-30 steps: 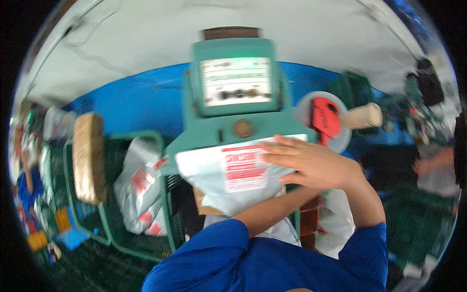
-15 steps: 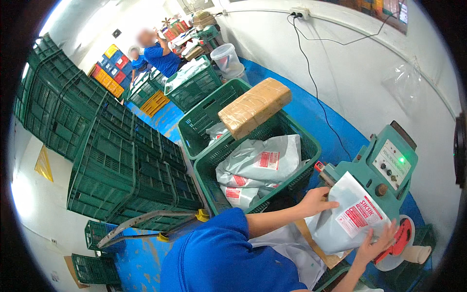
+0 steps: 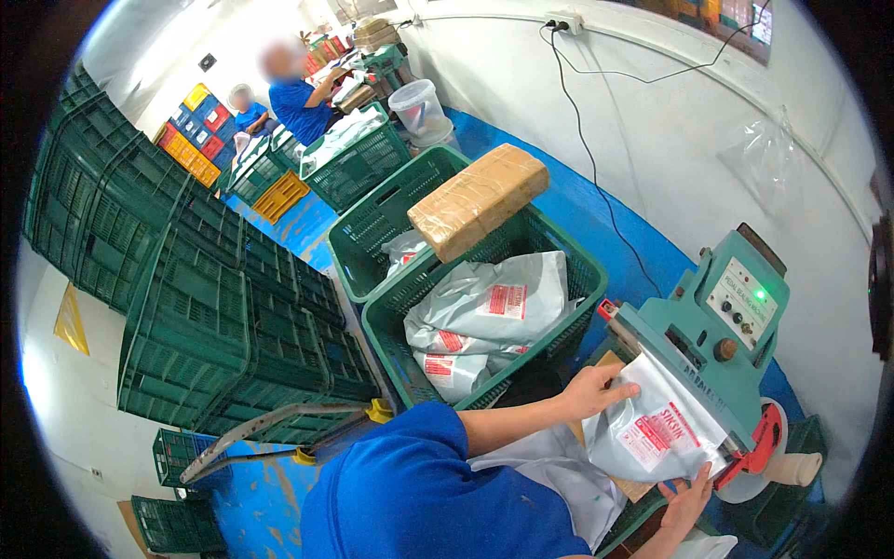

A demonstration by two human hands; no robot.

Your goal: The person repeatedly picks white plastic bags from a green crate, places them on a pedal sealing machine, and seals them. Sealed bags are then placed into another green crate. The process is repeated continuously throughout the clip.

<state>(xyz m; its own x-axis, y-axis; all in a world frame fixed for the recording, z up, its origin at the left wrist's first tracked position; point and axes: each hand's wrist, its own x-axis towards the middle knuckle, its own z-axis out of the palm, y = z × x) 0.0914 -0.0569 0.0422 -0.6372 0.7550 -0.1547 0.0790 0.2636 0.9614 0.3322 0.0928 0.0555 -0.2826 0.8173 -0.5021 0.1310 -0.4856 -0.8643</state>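
Observation:
I hold a silvery-white pouch with red print (image 3: 656, 427) against the jaw of a green heat sealer machine (image 3: 715, 326), whose small green lamp is lit. My left hand (image 3: 596, 391) grips the pouch's upper left edge. At the pouch's lower right corner, my right hand (image 3: 687, 501) supports it, close to the sealer's red and white roll holder (image 3: 759, 447). To my left a green plastic crate (image 3: 579, 272) holds several more pouches of the same kind (image 3: 489, 312).
A brown wrapped parcel (image 3: 477, 200) lies across the rims of two green crates. Tall stacks of green crates (image 3: 186, 279) stand at the left. Two people in blue work at the far end (image 3: 298, 98). A black cable runs down the white wall (image 3: 596, 149).
My view has swung from facing the sealer head-on to looking left over the crates. Both hands have stayed on the pouch at the sealer's jaw.

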